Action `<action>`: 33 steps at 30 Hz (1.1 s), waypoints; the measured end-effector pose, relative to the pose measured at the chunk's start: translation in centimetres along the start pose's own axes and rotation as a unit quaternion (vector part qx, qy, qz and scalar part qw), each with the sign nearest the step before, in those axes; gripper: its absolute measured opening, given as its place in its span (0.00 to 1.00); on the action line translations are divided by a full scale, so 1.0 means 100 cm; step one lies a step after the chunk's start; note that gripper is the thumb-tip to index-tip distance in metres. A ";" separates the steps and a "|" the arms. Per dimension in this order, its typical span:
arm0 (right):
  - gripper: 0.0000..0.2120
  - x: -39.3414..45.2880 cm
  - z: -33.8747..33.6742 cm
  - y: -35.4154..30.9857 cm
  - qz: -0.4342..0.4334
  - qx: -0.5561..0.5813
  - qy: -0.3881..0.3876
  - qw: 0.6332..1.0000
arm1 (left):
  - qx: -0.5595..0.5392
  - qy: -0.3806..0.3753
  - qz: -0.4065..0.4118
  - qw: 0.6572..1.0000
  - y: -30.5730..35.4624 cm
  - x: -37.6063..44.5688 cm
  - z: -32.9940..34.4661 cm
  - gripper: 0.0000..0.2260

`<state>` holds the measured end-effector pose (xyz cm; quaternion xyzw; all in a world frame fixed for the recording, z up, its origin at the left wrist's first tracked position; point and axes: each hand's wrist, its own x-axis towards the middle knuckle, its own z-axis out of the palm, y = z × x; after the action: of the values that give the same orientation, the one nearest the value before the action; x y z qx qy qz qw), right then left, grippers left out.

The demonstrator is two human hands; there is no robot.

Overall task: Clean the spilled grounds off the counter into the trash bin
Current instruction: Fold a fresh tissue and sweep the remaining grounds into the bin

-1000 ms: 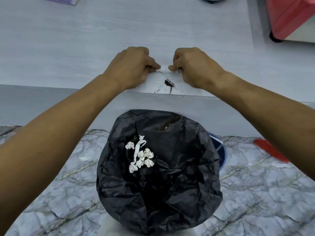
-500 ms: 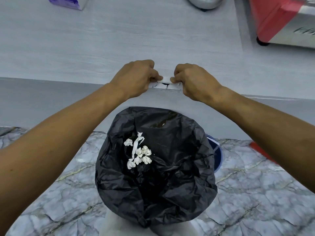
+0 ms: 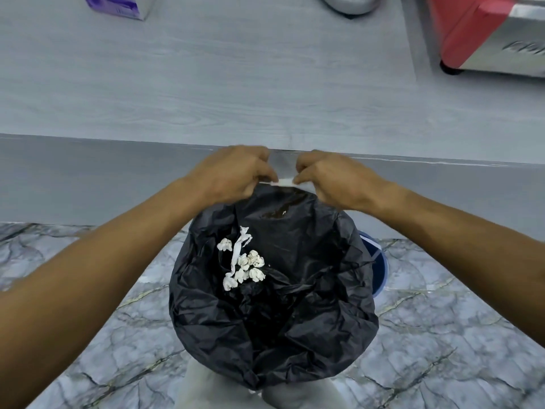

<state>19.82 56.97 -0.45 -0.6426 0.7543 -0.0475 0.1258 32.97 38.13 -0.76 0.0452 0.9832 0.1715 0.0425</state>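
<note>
My left hand [image 3: 233, 172] and my right hand [image 3: 333, 178] each pinch one end of a white paper tissue [image 3: 284, 182]. The tissue hangs below the counter edge, just over the far rim of the trash bin [image 3: 377, 261]. A black bag [image 3: 309, 290] lines the bin, and several crumpled white tissue balls [image 3: 244, 267] lie inside it. A dark smear of grounds [image 3: 280, 212] shows on the bag's far inner wall. No grounds show on the grey counter [image 3: 206, 93]; what the tissue carries is hidden.
At the counter's back stand a purple box [image 3: 118, 5], a grey appliance base [image 3: 348, 2] and a red and silver machine [image 3: 483, 33]. The bin stands on a marble-patterned floor [image 3: 442, 335] against the counter front.
Both hands dragged the tissue across the counter toward me, over the edge, and down to the bin's rim. The dark grounds seen on the counter are gone from view.
</note>
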 end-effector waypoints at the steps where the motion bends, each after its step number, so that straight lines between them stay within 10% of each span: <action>1: 0.16 0.004 -0.005 0.007 0.004 0.017 0.028 0.999 | -0.014 0.033 -0.006 0.999 -0.006 0.003 -0.006 0.16; 13: 0.20 0.105 -0.052 0.087 0.191 0.026 0.108 0.975 | -0.010 0.132 -0.114 0.985 -0.069 0.109 -0.045 0.10; 22: 0.08 0.065 -0.016 0.058 0.139 -0.013 0.102 0.985 | -0.008 0.109 -0.089 0.990 -0.049 0.075 -0.023 0.10; 30: 0.20 -0.004 0.014 0.008 0.048 -0.013 -0.019 0.999 | 0.027 -0.030 0.024 0.999 0.002 0.003 0.005 0.15; 33: 0.16 -0.005 0.003 0.008 0.062 0.053 0.029 0.996 | -0.007 0.025 0.022 0.999 -0.005 0.007 -0.012 0.14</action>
<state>19.16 57.65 -0.85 -0.5854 0.7924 -0.0976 0.1407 32.12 37.35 0.18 0.0618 0.9815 0.1807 0.0143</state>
